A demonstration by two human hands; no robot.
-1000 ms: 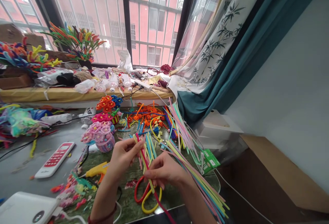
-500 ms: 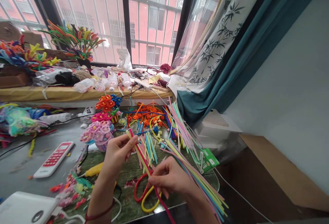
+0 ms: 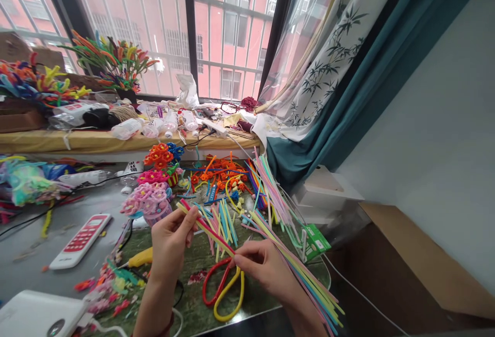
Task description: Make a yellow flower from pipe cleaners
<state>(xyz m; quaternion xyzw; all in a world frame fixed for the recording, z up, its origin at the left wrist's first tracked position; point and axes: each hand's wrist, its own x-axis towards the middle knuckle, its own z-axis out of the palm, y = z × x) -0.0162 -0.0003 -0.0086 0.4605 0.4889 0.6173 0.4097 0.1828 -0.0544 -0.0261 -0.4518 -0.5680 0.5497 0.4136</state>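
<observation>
My left hand is closed, pinching a red pipe cleaner and a pale yellow pipe cleaner laid side by side. Their upper ends poke out past its thumb. At the lower end of the same strands, my right hand is closed with thumb and fingertips together. Just below the right fingertips lie scissors with one red and one yellow handle loop; the hand partly covers them. Cut pastel pipe cleaners lie beyond the strands, and a long pastel bundle runs beside the right forearm.
Pipe-cleaner flowers stand behind my left hand. A yellow glue gun, a white remote-like device and a white box-shaped device lie to the left. Orange pieces are piled at the back; a green card is at right.
My left hand has shifted slightly left and down, and my right hand up and right. The red strand's long tail below my right hand no longer shows. More of the scissors is visible.
</observation>
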